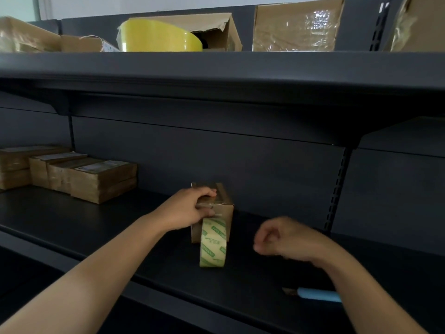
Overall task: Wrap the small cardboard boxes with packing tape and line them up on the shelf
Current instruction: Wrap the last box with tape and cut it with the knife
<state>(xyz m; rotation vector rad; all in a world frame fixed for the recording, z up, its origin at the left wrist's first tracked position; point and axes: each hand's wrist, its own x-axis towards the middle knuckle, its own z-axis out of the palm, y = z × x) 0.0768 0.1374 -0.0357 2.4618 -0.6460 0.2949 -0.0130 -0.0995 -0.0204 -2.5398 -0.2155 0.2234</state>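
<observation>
A small cardboard box [225, 208] stands on the dark shelf [120, 227] in the middle. My left hand [186, 210] grips its top left side. A roll of clear packing tape with green print [213, 244] stands on edge in front of the box, its strip running up onto the box top. My right hand [281, 237] hovers to the right of the roll, fingers curled with nothing seen in them, slightly blurred. Several taped boxes [96, 179] stand in a row at the left of the shelf.
A blue-handled cutter [315, 294] lies near the shelf's front edge under my right forearm. The upper shelf [216, 66] holds a large yellow tape roll [156, 37] and bigger cardboard boxes [296, 27]. A slotted upright [336, 189] runs down the back panel at right.
</observation>
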